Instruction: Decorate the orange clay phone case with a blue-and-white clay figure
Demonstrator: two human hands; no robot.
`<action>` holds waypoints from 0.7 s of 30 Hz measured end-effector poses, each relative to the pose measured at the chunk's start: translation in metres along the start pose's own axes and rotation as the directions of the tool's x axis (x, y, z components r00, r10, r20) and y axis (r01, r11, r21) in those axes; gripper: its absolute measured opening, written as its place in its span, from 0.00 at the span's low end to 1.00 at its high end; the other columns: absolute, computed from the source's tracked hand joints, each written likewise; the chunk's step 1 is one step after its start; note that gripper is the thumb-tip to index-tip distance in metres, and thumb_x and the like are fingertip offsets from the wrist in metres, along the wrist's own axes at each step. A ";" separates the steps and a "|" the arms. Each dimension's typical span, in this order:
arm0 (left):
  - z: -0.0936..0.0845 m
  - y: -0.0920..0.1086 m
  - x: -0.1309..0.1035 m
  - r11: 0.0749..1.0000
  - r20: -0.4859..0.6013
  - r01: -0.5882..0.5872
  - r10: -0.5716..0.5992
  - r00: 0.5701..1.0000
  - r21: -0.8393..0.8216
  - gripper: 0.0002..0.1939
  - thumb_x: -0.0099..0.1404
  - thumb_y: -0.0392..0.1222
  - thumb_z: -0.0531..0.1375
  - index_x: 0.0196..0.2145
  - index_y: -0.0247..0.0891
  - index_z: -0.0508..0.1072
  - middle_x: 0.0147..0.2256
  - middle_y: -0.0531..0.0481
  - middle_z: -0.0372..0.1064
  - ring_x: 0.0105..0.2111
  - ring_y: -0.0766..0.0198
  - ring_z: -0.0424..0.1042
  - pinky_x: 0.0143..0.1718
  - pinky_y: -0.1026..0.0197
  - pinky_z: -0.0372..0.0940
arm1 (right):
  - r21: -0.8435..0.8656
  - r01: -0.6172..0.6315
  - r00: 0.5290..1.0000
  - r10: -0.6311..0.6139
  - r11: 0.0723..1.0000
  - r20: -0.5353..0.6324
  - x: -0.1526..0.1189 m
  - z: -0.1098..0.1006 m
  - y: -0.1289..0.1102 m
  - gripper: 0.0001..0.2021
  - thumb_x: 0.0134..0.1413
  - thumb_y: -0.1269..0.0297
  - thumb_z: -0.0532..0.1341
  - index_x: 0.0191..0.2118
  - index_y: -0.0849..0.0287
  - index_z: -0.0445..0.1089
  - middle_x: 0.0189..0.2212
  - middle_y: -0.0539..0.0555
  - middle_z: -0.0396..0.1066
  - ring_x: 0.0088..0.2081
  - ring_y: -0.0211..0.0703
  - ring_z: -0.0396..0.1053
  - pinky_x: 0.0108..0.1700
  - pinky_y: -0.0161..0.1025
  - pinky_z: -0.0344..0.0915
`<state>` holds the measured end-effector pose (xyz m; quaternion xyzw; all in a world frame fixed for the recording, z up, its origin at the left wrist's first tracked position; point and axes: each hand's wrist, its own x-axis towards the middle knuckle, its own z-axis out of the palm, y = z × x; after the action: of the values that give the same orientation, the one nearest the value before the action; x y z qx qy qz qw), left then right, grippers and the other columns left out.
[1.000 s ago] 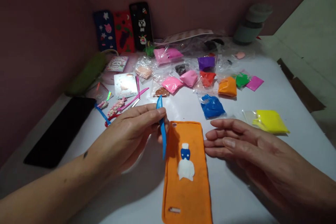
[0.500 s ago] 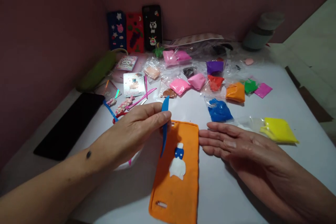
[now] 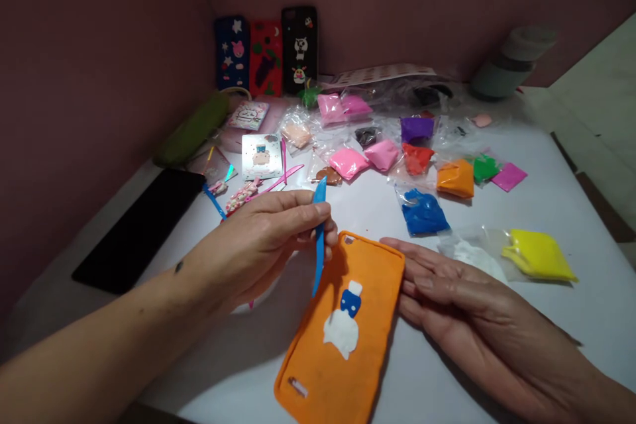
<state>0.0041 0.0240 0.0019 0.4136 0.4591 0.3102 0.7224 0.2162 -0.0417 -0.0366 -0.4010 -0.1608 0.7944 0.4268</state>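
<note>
Pinched in my left hand point(image 3: 283, 225) is a blue plastic clay knife point(image 3: 319, 238), its tip pointing down over the left edge of an orange phone case point(image 3: 370, 364). The case lies tilted on the white table, its right side raised. On it are a white cat-head shape point(image 3: 342, 331), a blue piece with white dots point(image 3: 350, 303) and a small white piece at the top. My right hand point(image 3: 447, 285) is open, fingers stretched out against and partly behind the case's right edge.
Bags of coloured clay spread across the table, with blue point(image 3: 424, 212) and yellow point(image 3: 541, 255) ones nearest. A black phone point(image 3: 144, 228) lies at left near a silver picture card point(image 3: 262, 156). Decorated phone cases point(image 3: 299, 50) lean on the wall. A jar point(image 3: 511, 63) stands at back right.
The orange case has turned clockwise and its right side has lifted, with my right fingers now partly behind its edge. My left hand still holds the blue knife. The whole view has shifted slightly.
</note>
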 end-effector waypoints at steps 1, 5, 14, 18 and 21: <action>0.001 -0.001 0.000 1.000 0.008 0.008 -0.008 1.000 -0.009 0.11 0.66 0.36 0.55 0.26 0.33 0.70 0.26 0.50 0.68 0.29 0.66 0.67 0.35 0.65 0.61 | -0.009 -0.010 0.999 0.010 1.000 0.037 0.001 0.002 0.001 0.16 0.60 0.74 0.55 0.51 0.57 0.70 0.56 0.58 0.68 0.58 0.51 0.65 0.57 0.48 0.64; 0.002 -0.004 -0.001 0.999 0.032 0.012 -0.011 0.999 -0.033 0.10 0.67 0.36 0.55 0.27 0.33 0.69 0.27 0.50 0.68 0.30 0.67 0.67 0.36 0.65 0.61 | -0.055 -0.053 0.989 0.060 0.997 0.132 0.003 0.008 0.002 0.17 0.60 0.75 0.54 0.52 0.57 0.70 0.54 0.58 0.71 0.54 0.49 0.69 0.55 0.44 0.66; -0.001 -0.009 0.005 0.996 -0.015 -0.085 0.085 0.996 -0.035 0.07 0.63 0.38 0.61 0.28 0.34 0.72 0.27 0.54 0.66 0.29 0.72 0.65 0.33 0.71 0.61 | 0.042 -0.079 0.997 0.079 0.996 0.011 0.006 -0.004 0.009 0.12 0.58 0.70 0.61 0.48 0.60 0.72 0.49 0.59 0.73 0.54 0.54 0.68 0.57 0.50 0.63; 0.001 -0.010 -0.002 0.958 -0.106 -0.237 0.256 0.961 0.161 0.10 0.62 0.40 0.64 0.25 0.36 0.69 0.23 0.58 0.62 0.25 0.74 0.60 0.27 0.74 0.59 | 0.139 -0.036 0.997 0.025 0.990 0.077 0.007 0.000 0.008 0.15 0.62 0.70 0.56 0.53 0.57 0.70 0.55 0.57 0.69 0.57 0.51 0.65 0.58 0.46 0.63; 0.007 -0.010 -0.010 0.928 -0.078 -0.296 0.321 0.944 0.228 0.07 0.63 0.40 0.63 0.28 0.37 0.70 0.24 0.57 0.65 0.23 0.73 0.64 0.24 0.72 0.62 | 0.191 -0.002 0.992 -0.022 0.982 0.125 0.007 0.002 0.009 0.15 0.65 0.69 0.53 0.52 0.55 0.70 0.55 0.56 0.69 0.57 0.50 0.65 0.57 0.45 0.65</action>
<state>0.0075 0.0090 -0.0013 0.5372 0.4592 0.3921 0.5889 0.2073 -0.0412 -0.0441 -0.3066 -0.1127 0.8278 0.4561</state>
